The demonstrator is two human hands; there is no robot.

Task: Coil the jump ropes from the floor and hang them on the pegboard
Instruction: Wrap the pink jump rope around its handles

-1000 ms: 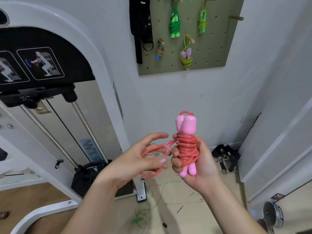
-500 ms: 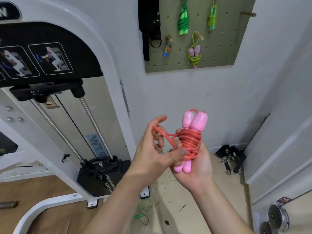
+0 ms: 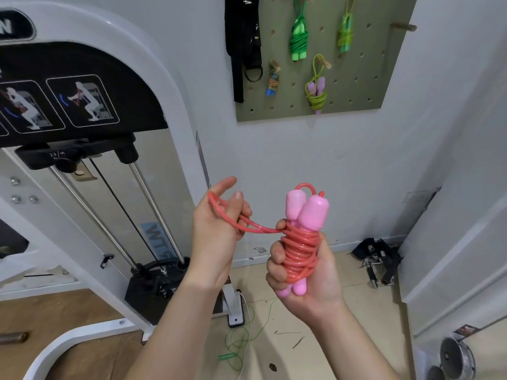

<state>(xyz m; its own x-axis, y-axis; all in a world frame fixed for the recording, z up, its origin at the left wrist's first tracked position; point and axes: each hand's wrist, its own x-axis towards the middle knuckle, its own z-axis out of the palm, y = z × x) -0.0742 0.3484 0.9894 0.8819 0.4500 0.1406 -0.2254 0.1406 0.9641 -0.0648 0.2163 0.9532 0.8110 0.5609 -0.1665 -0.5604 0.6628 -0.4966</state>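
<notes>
Rope [image 3: 300, 250], the pink one, is held in mid-air in front of the person, well below the pegboard [image 3: 370, 78]. Its cord is wound in tight turns round its two handles [image 3: 307, 212], which stand upright side by side. The right hand [image 3: 310, 272] grips this bundle, fingers curled round the turns. One short loop [image 3: 227, 212] runs out leftward from the top of the turns. The left hand [image 3: 219, 234] holds it, hooked over the raised forefinger and pinched under the thumb, with the other fingers curled in.

Coiling of this rope looks all but done (only that loop is free, and it would serve as the hanger). What seems left is to lift it to the pegboard and slip the loop over a peg [image 3: 403, 26]; the bare one at upper right is a likely choice. Several hung ropes [image 3: 299, 39] already dangle from the pegboard. On the floor a green rope [image 3: 238, 344] lies loose by the foot of the machine [image 3: 153, 100], not yet coiled, so at least one more round is due.
</notes>
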